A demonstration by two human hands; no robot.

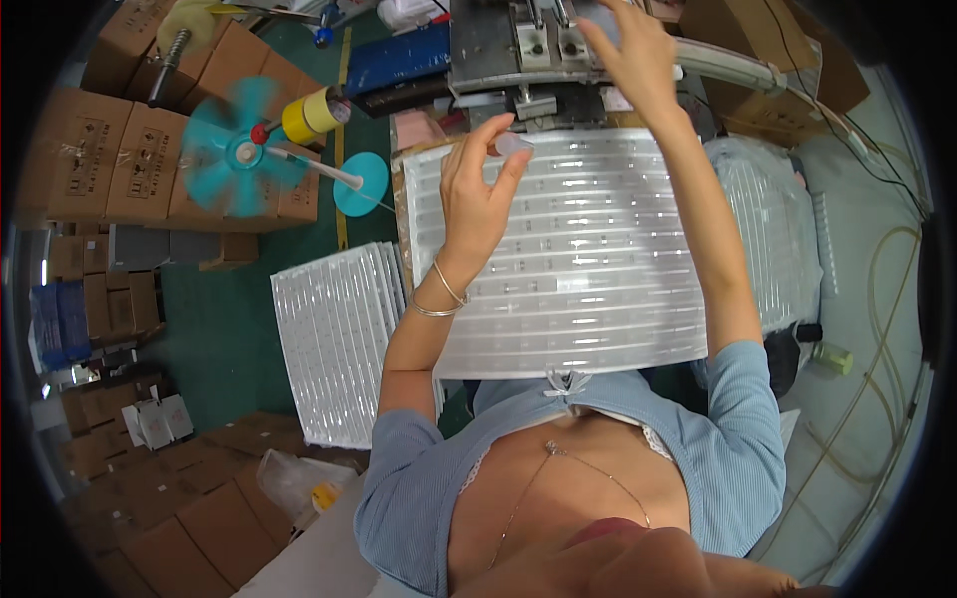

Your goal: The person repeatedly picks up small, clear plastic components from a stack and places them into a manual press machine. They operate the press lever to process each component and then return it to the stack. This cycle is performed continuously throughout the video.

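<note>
Left hand (481,189) pinching small clear piece (513,144) — above ribbed plastic tray (598,289), right hand (630,55) on machine (518,45)

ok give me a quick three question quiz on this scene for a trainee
1. True or false: the left hand pinches a small clear piece between thumb and fingertips.
2. Where is the right hand? A) on the floor boxes B) up at the grey machine C) on the fan
3. Fill in: the clear ribbed tray lies on the person's ____.

Key:
1. True.
2. B; whether its grip is closed on anything cannot be told.
3. Lap. A further stack of white trays sits lower down at the left, and a turquoise fan spins beyond it.
</note>
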